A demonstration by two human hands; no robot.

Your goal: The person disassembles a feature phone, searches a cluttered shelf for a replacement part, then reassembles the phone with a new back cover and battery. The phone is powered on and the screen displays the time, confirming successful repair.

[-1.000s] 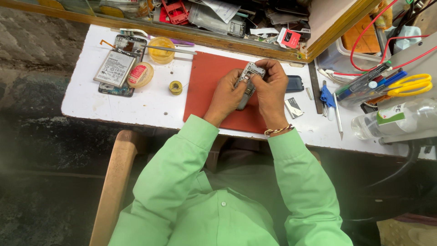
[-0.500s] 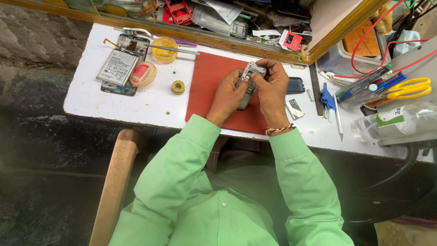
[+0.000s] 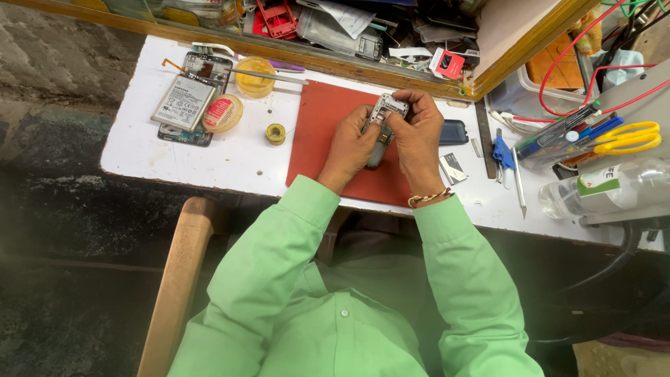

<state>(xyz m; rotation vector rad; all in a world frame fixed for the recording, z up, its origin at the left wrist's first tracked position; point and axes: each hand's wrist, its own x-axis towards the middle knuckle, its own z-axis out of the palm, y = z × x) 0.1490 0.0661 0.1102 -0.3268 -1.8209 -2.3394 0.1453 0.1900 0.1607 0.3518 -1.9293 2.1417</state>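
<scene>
My left hand (image 3: 350, 143) and my right hand (image 3: 417, 136) together hold a small grey mobile phone (image 3: 382, 119) with its back off, just above a red work mat (image 3: 317, 132) on the white table (image 3: 230, 157). The left hand grips the phone's left side and lower end. My right hand's fingers curl over its top and right side. A gold bracelet (image 3: 427, 198) sits on my right wrist. Both arms wear light green sleeves.
Left of the mat lie an opened smartphone with a battery (image 3: 185, 101), round yellow tins (image 3: 255, 75), a solder spool (image 3: 276, 132) and tweezers (image 3: 269, 74). To the right are a dark phone cover (image 3: 452, 131), blue cutters (image 3: 502, 153), yellow scissors (image 3: 628, 136), a plastic bottle (image 3: 607, 185). A cluttered wooden tray (image 3: 349, 31) lines the back.
Both hands stay on the phone over the mat with only slight finger movement; the view has shifted a little.
</scene>
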